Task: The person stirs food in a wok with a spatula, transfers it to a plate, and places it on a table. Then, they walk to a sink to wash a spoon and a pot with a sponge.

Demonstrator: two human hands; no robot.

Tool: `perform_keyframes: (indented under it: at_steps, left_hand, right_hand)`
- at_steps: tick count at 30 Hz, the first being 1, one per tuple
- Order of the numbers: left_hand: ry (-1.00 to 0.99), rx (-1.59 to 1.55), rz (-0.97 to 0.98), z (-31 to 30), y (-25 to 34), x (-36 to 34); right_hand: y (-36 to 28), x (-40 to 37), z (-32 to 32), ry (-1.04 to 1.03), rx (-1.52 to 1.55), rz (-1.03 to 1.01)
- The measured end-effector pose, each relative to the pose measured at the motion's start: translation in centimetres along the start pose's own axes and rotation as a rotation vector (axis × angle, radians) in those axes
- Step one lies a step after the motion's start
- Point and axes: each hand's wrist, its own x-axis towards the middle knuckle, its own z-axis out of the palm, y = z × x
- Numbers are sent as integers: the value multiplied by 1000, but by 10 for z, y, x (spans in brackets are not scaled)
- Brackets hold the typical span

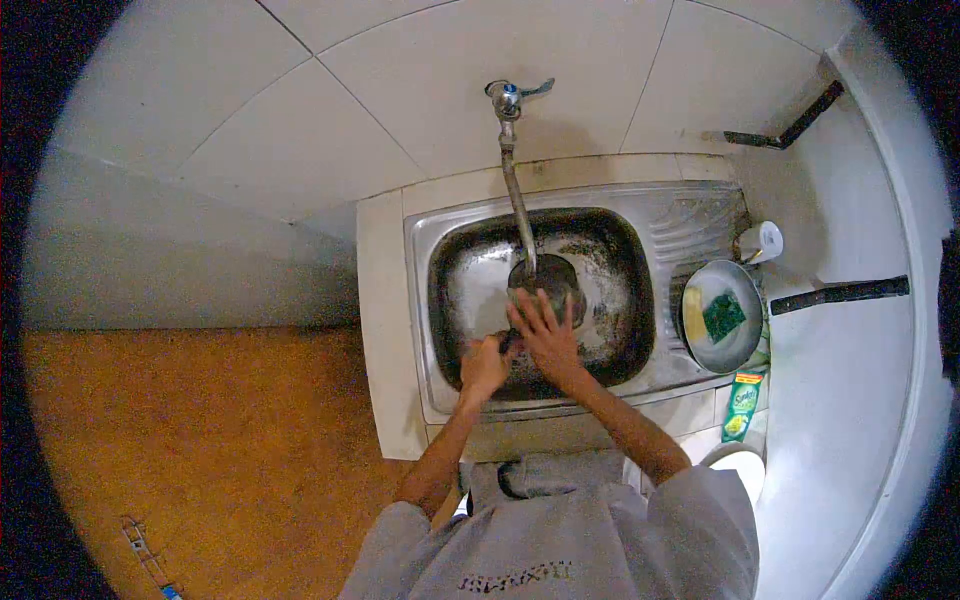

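A small dark pan [562, 272] is in the metal sink basin [470, 270], beneath the end of the faucet pipe [516, 190]. My left hand [485, 366] is closed around the pan's black handle [508, 342]. My right hand [547, 335] lies over the near side of the pan with its fingers spread, and seems to touch the inside. The fingertips are slightly blurred, so I cannot make out whether water is running over them.
A round metal dish [728, 348] holding a green scouring pad [723, 316] stands on the drainboard [690, 235] at right. Behind it is a white cup [765, 242]. A green Sunlight packet [740, 408] lies near the front corner. The faucet valve [508, 98] is on the tiled wall.
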Motion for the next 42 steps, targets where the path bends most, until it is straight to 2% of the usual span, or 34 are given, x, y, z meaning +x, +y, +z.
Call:
perform_keyframes:
  at_steps: [1,2,4,6,8,10,11,13,14,16,17,18,19,20,22,23,25,26,27,28,30,31,34,35,36,37,38,40,41,42]
  left_hand:
    - [9,-41,-5,10,-7,2]
    - [18,-81,-6,9,-5,4]
    - [43,-37,-34,8,-3,1]
    - [72,4,-68,-3,8,-1]
    - [-14,-46,-104,-10,18,-3]
    - [37,-89,-99,8,5,-5]
    - [80,-127,-95,15,0,-6]
    - [32,-144,-110,4,9,-9]
    - [-1,-165,-129,-1,12,-10]
    - [18,-180,-77,21,-10,-4]
    - [35,-196,-26,27,-19,-1]
    - [29,-191,-17,23,-19,1]
    - [-36,-320,10,20,-20,2]
    - [-107,-449,38,18,-21,1]
    - [-151,-451,46,40,-43,7]
    - [-182,-458,34,48,-51,9]
    - [-280,-502,-2,24,-30,5]
    - [-351,-545,-44,16,-22,6]
    - [-189,-674,34,49,-46,9]
    - [-202,-677,43,45,-42,9]
    - [-546,-988,-278,22,-24,13]
    - [-559,-1075,-351,23,-16,15]
    - [-502,-1021,-257,18,-8,13]
    - [-485,-1027,-258,15,-6,13]
    - [-559,-1100,-344,11,-5,13]
    - [-635,-1172,-432,8,-6,8]
    - [-621,-1174,-436,6,-7,4]
    - [-618,-1103,-396,2,-9,2]
    - [-568,-1052,-474,5,-8,0]
    - [-554,-1056,-474,2,-9,-2]
  right_hand:
    - [2,3,-3,-6,-87,-121]
    - [7,7,-5,1,-88,-116]
    - [21,12,-13,-6,40,-246]
    - [29,16,-20,79,-7,-222]
    - [34,22,-32,158,-53,-199]
    - [43,35,-48,35,223,258]
    - [55,33,-29,36,221,262]
    - [79,16,26,117,643,473]
    - [76,17,27,121,644,478]
    - [63,24,26,406,521,465]
    - [57,24,19,410,520,473]
    - [51,22,8,302,495,572]
    - [48,18,-3,194,468,669]
    - [49,10,-11,202,463,684]
    - [59,-4,-26,258,463,566]
    - [67,-15,-35,267,454,585]
    - [85,-37,-63,242,316,651]
    - [86,-39,-98,380,241,654]
    - [96,-48,-116,390,158,732]
    - [110,-58,-133,382,59,755]
    - [140,-83,-148,372,-48,779]
    - [156,-98,-146,375,-186,749]
    - [158,-104,-144,431,-414,675]
    - [156,-101,-144,479,-511,646]
    - [151,-93,-139,482,-502,632]
    - [141,-84,-129,475,-337,567]
    - [129,-75,-119,466,-175,504]
    - [101,-52,-93,318,377,431]
    - [87,-39,-78,244,543,363]
    - [73,-22,-67,167,704,290]
